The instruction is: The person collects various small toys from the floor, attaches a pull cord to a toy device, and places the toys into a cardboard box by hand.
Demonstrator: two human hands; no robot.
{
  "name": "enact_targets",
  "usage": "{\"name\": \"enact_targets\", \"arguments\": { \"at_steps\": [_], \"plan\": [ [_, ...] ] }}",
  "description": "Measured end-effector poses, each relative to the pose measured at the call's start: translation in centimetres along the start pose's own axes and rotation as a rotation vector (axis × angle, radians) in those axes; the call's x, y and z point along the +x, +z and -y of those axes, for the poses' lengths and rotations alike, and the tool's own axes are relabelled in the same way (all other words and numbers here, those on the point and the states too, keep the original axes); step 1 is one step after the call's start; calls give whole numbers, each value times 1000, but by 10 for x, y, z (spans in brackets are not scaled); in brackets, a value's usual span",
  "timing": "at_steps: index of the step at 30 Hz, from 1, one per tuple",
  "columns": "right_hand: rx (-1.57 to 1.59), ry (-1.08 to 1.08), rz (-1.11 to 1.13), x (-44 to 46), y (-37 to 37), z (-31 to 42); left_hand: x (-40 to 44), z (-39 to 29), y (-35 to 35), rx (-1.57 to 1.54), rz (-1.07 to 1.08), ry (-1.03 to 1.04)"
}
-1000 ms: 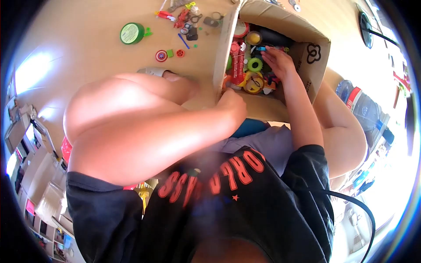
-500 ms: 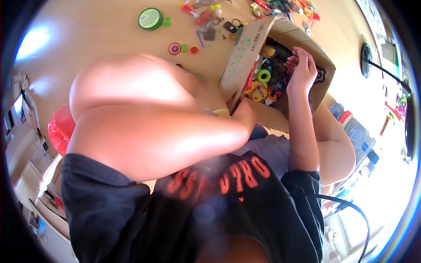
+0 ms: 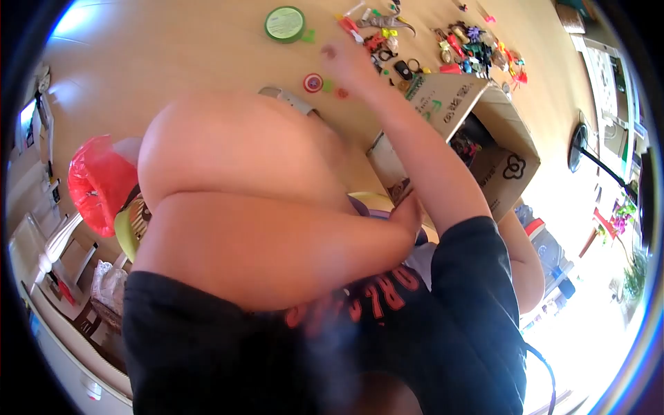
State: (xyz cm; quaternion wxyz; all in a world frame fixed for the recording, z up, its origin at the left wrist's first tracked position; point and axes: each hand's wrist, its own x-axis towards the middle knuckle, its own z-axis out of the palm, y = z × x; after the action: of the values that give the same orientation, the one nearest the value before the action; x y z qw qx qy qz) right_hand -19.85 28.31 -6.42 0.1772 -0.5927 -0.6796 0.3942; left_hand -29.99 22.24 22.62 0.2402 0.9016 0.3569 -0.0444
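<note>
My left hand (image 3: 409, 213) is closed on the lower left edge of the cardboard box (image 3: 443, 104), which is tilted with its opening turned to the right. Inside the box some dark and colourful toys (image 3: 465, 146) show, mostly hidden by its wall and my right arm. My right hand (image 3: 346, 63) is over the floor left of the box, fingers drawn together; what they hold, if anything, is too blurred to name. Near it lie a round red and blue shield piece (image 3: 313, 83), a green round container (image 3: 285, 25) and a red and white item (image 3: 349, 28).
A pile of small toys (image 3: 477, 52) lies beyond the box, with a grey dinosaur figure (image 3: 387, 23) left of it. A red plastic bag (image 3: 100, 183) is at the left. Clear plastic bottles (image 3: 546, 252) and a black round stand base (image 3: 578, 146) are at the right.
My right hand has left the box opening and moved left over the floor. The box has tilted further, hiding more of its contents. My left hand remains at its edge.
</note>
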Motion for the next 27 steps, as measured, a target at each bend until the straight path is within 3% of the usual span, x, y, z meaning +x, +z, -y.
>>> {"name": "enact_targets", "arguments": {
  "at_steps": [3, 7, 11, 14, 18, 20, 24, 27],
  "plan": [
    [-223, -215, 130, 12, 84, -58, -2, 5, -29, -86, 62, -164],
    [-426, -224, 235, -2, 105, -56, 6, 10, -33, -68, 176, -415],
    [-332, -154, 208, 6, 98, -50, 8, 28, -38, -401, 226, -564],
    [-291, -200, 39, 41, 80, -36, 9, 29, -54, -397, 116, -574],
    [-359, -287, -114, 90, 76, -8, 9, 37, -46, -112, 173, -509],
    [-459, -311, -91, 107, 76, 12, 6, 47, -37, -61, 172, -438],
    [-640, -209, 106, 131, 104, 16, 6, 58, -48, -346, 99, -434],
    [-507, -52, 233, 142, 121, -3, 8, 59, -41, -423, 46, -351]
  ]
}}
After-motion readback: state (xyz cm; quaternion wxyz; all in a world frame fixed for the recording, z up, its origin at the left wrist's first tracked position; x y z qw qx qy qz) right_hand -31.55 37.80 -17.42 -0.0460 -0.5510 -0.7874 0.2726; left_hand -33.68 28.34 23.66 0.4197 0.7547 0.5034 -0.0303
